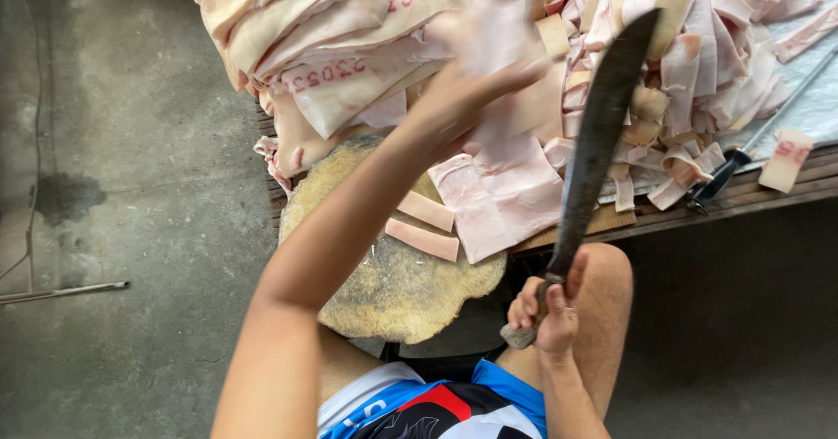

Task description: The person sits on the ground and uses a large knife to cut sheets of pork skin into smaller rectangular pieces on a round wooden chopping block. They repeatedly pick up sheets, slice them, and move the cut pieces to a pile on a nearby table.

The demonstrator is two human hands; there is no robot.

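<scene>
Pale pink pork skin (489,190) lies heaped across the wooden counter (768,190), with large stamped sheets stacked at the rear and cut strips spilling to the right. We record the left hand (476,81) raised over the heap, fingers closed on a blurred piece of skin (493,24); the forearm crosses the round chopping block (393,291) and hides part of it. Two cut strips (425,225) rest on that block. The right hand (546,312) is clenched on the handle of a long dark cleaver (602,133), blade angled upward across the heap. A black-handled sharpening rod (742,147) lies on the counter to the right. Stained concrete floor (113,186) lies to the left.
</scene>
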